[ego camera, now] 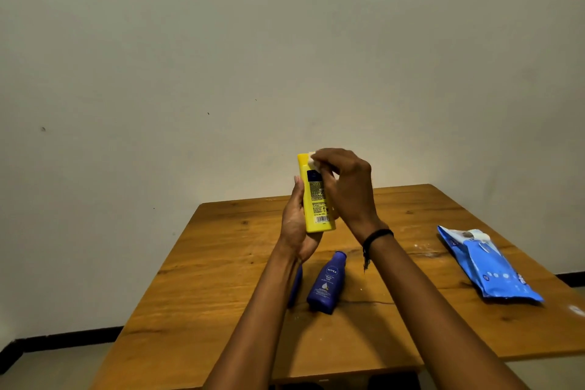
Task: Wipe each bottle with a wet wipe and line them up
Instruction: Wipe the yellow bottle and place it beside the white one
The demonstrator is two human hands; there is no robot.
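I hold a yellow bottle [316, 209] upright above the wooden table [221, 263], its printed back label facing me. My left hand [296, 225] grips its lower half from the left and underneath. My right hand [343, 187] pinches a small white wet wipe [312, 159] against the bottle's top right side. A dark blue lotion bottle [327, 283] lies on the table below my hands, cap pointing away. Another dark blue bottle [297, 286] lies left of it, mostly hidden behind my left forearm.
A blue pack of wet wipes [489, 266] lies on the right part of the table, its white flap at the far end. A plain wall stands behind the table's far edge. Floor shows past the table's left and right edges.
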